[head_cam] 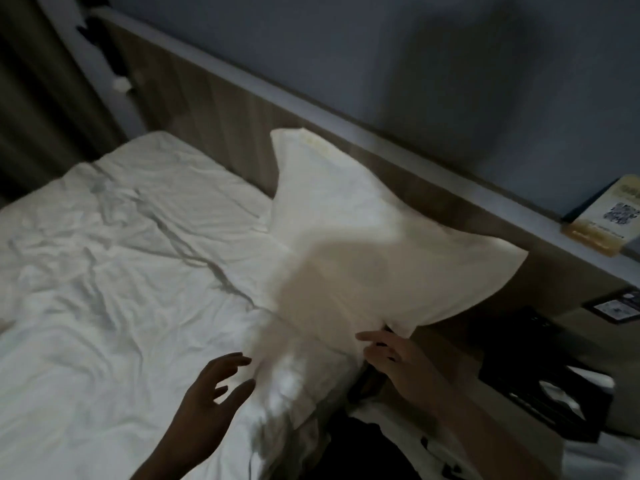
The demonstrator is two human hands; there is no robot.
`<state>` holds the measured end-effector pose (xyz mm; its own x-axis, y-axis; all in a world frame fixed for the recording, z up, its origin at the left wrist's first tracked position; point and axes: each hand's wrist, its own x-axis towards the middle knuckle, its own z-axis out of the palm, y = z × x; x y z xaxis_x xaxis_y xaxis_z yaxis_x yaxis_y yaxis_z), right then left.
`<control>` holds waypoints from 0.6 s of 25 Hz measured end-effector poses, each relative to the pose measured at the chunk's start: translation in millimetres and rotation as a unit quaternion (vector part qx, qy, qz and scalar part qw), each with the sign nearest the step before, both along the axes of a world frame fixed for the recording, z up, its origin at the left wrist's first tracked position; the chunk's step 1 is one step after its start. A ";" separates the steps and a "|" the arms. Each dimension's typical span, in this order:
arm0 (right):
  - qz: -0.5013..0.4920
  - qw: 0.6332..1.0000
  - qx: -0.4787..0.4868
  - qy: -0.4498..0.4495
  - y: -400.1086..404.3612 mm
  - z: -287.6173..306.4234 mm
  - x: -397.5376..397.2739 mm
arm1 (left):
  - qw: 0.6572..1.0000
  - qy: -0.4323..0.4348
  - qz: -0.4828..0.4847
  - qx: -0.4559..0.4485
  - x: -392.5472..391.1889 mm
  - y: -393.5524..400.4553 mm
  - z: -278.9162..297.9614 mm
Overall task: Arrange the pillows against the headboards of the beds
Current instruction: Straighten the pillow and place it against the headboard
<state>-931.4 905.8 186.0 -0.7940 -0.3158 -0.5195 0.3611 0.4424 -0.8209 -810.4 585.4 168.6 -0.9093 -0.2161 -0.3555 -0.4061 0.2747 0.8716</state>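
Head view: right hand (388,355) fingers loosely spread, tips touching the near corner of the white pillow (363,244), no clear pinch. Left hand (216,386) spread wide, holding nothing, just beside the pillow's lower edge. Pillow leans tilted against the wooden headboard (214,98), bottom on the rumpled white duvet (104,254). QR-code card (602,216) on the headboard ledge, black tissue box (550,386) at right.

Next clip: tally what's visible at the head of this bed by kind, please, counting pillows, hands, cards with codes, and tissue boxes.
Pillows: 1, white, leaning on the headboard
Hands: 2, left hand and right hand, both with fingers spread
Cards with codes: 2, ledge card and dark card
Tissue boxes: 1, black
Total: 6
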 end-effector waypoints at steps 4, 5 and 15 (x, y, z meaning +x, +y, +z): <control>0.058 0.998 -0.023 -0.029 -23.6 13.7 58.2 | 0.999 0.008 0.039 0.018 81.1 14.1 13.9; 0.073 0.997 -0.023 -0.029 -28.3 14.2 68.5 | 0.998 0.011 0.053 0.020 97.8 17.5 17.4; 0.255 0.961 -0.069 -0.077 -24.1 13.0 159.0 | 0.946 -0.006 0.324 0.021 282.6 115.6 36.5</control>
